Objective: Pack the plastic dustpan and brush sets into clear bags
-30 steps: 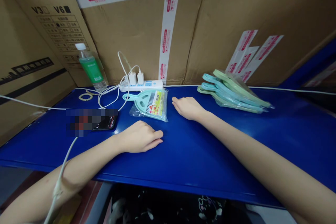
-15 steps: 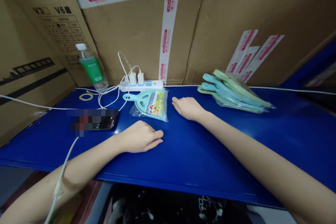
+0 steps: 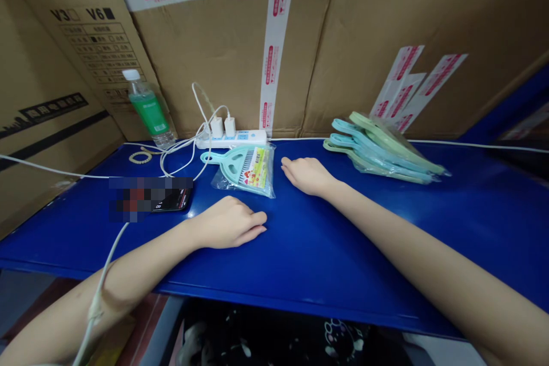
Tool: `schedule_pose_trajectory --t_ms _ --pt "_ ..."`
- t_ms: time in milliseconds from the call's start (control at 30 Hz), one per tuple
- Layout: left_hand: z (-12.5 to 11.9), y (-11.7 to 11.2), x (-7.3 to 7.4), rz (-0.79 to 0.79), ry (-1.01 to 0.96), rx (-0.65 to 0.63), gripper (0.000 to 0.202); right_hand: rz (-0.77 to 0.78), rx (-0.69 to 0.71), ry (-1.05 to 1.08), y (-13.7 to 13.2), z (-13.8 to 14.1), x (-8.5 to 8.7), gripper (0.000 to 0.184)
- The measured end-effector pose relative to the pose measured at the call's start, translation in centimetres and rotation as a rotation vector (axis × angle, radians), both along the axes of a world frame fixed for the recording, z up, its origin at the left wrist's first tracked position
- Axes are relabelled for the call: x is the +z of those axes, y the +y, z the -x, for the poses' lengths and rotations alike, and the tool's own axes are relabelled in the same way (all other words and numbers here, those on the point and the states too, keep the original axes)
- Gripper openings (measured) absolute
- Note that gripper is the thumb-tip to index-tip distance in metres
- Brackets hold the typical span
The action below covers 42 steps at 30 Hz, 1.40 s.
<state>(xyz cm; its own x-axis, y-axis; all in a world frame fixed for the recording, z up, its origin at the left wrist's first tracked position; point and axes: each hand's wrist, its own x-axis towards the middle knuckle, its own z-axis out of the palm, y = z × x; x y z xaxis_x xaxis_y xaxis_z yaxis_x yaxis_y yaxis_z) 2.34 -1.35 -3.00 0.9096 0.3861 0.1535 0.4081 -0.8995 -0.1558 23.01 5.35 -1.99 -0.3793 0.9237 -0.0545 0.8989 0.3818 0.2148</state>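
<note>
- dustpan set (image 3: 247, 168) sat bagged on the blue table (image 3: 326, 266), just beside the right hand (image 3: 306, 175)
- that hand and the left hand (image 3: 229, 222) were both loosely curled, nothing visibly held
- white cable (image 3: 93, 310) crossed the left forearm (image 3: 146, 267), so resting still seemed smart

I can see a light aqua dustpan-and-brush set (image 3: 245, 174) lying flat just in front of the power strip (image 3: 253, 138), bagged in crinkled clear plastic, its handle pointing left, dark bristles and a bright yellow-and-red label showing. Off to the strip's right, apart from it, lies an overlapping pile of dustpans (image 3: 381, 151), pale green and light blue, in clear wrap, handles leftward.
</note>
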Motion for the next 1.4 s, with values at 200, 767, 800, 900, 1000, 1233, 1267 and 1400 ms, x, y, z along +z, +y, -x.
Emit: schedule_pose_trajectory --t_ms 200,767,800,900,1000,1233,1267,1400 --pt "0.03 -0.01 0.02 -0.003 0.011 0.012 0.032 -0.002 -0.001 0.000 -0.02 -0.01 -0.10 0.037" --pt "-0.03 -0.06 0.06 0.010 0.026 0.025 0.031 0.001 -0.002 0.004 0.07 -0.04 -0.20 0.037" --pt "-0.03 -0.05 0.05 0.010 0.032 0.027 0.030 0.000 -0.001 0.004 0.08 -0.04 -0.21 0.037" --pt "-0.01 -0.05 0.00 0.004 0.037 0.026 0.030 0.000 0.002 0.006 0.12 -0.05 -0.24 0.037" --pt "0.00 -0.04 -0.02 -0.005 0.032 0.021 0.029 0.003 0.005 0.008 0.11 -0.04 -0.19 0.037" --pt "-0.04 0.03 -0.01 -0.004 0.021 0.017 0.029 0.001 0.003 0.009 0.07 -0.06 -0.16 0.038" --pt "-0.03 0.04 -0.01 -0.004 0.022 0.016 0.029 -0.001 0.002 0.009 0.08 -0.06 -0.19 0.038" --pt "0.03 0.04 -0.04 -0.013 0.025 0.018 0.029 -0.002 0.000 0.007 0.11 -0.05 -0.22 0.037"
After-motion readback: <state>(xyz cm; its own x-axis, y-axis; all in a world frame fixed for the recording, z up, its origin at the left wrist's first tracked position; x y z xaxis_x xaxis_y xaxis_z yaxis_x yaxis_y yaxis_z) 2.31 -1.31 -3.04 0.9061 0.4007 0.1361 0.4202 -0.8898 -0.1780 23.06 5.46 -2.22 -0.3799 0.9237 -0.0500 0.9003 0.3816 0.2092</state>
